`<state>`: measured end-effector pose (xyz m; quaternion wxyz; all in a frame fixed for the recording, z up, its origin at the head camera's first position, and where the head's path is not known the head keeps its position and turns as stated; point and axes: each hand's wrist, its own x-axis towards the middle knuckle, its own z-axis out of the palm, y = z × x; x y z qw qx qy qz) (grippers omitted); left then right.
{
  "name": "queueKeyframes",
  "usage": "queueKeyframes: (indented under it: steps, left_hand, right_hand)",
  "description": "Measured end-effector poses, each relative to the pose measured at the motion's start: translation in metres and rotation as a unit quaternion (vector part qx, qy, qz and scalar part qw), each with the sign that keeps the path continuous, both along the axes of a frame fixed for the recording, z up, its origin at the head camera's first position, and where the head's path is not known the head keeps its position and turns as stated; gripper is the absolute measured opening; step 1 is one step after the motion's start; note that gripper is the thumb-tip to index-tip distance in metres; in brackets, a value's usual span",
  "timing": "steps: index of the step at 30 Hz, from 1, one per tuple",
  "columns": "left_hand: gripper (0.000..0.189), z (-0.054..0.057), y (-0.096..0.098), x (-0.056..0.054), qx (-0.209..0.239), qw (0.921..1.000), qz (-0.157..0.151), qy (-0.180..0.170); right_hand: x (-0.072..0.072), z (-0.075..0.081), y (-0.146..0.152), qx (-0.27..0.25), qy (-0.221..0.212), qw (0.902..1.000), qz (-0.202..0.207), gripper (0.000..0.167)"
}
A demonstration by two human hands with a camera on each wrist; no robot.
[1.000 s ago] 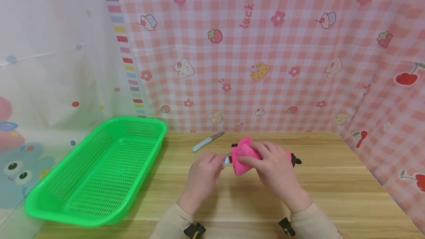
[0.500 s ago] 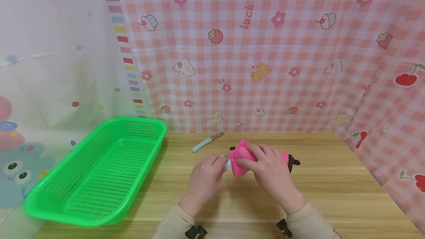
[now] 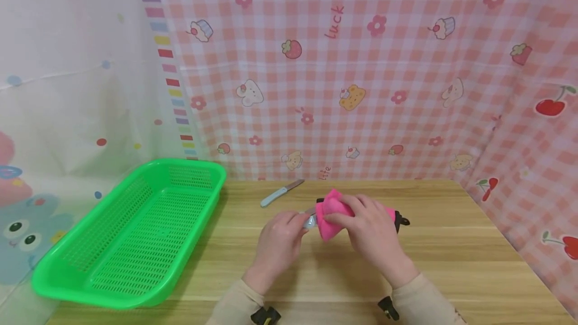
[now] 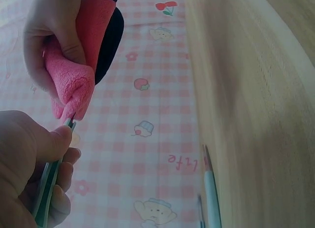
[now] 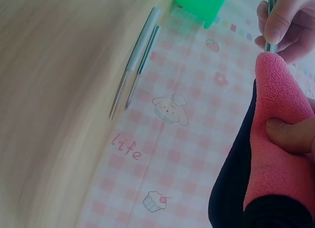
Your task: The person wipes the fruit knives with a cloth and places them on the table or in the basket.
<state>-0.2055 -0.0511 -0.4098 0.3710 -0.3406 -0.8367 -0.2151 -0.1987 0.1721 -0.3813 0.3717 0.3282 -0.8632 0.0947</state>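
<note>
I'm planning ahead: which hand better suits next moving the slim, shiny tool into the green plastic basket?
Probably the left hand, gripping the slim tool and nearer the green basket; the right hand holds the pink, fuzzy cloth.

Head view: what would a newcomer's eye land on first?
Probably the big green basket, at lower left. Next, the bright pink cloth right of center, held by the right hand against the tool in the left hand. Beyond them lies a pale-blue knife.
</note>
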Motion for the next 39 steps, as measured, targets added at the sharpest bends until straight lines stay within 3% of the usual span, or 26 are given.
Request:
queueKeyframes:
  steps: [17,24,39]
  left_hand:
    - [0.029,0.002,-0.005,-0.001,0.005,1.0000,0.005,-0.007]
    - [0.030,0.001,-0.007,-0.002,0.010,0.9999,0.000,0.006]
    - [0.029,0.000,-0.008,-0.002,0.017,0.9997,0.005,-0.017]
  right_hand:
    - [-0.003,-0.006,0.023,-0.021,-0.024,0.9985,-0.045,0.048]
    - [-0.003,-0.009,0.029,-0.026,-0.010,0.9986,-0.045,0.048]
    - [-0.002,-0.013,0.035,-0.037,-0.007,0.9981,-0.049,0.048]
